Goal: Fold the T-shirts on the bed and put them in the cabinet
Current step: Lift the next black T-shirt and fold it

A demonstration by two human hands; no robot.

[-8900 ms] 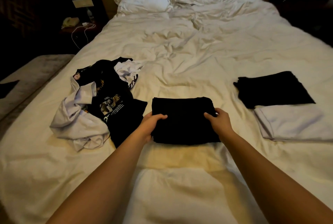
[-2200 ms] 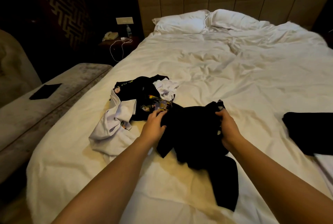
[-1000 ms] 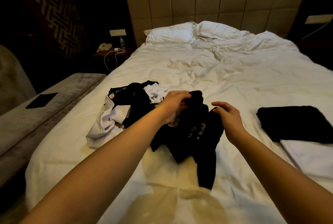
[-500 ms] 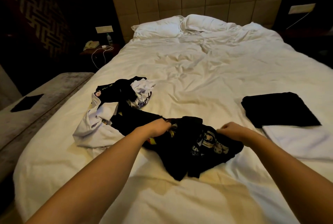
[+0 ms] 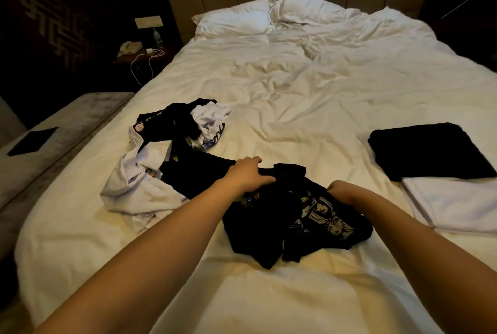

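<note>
A crumpled black T-shirt with a printed graphic (image 5: 295, 223) lies on the white bed (image 5: 309, 97) in front of me. My left hand (image 5: 248, 173) grips its upper edge, fingers curled into the cloth. My right hand (image 5: 343, 191) grips the shirt's right side, fingers tucked under and hidden. A heap of unfolded black and white T-shirts (image 5: 161, 156) lies to the left, touching the black shirt. At the right sit a folded black T-shirt (image 5: 427, 151) and a folded white T-shirt (image 5: 454, 204).
Two white pillows (image 5: 271, 15) lie at the padded headboard. A grey bench (image 5: 53, 140) with a dark flat object runs along the bed's left side. A nightstand (image 5: 137, 54) holds a phone, a bottle and a white cable. No cabinet is in view.
The folded black shirt now lies at the right. I pulled a printed black shirt out of the heap, lifted it, and lowered it onto the bed, where both hands still hold it.
</note>
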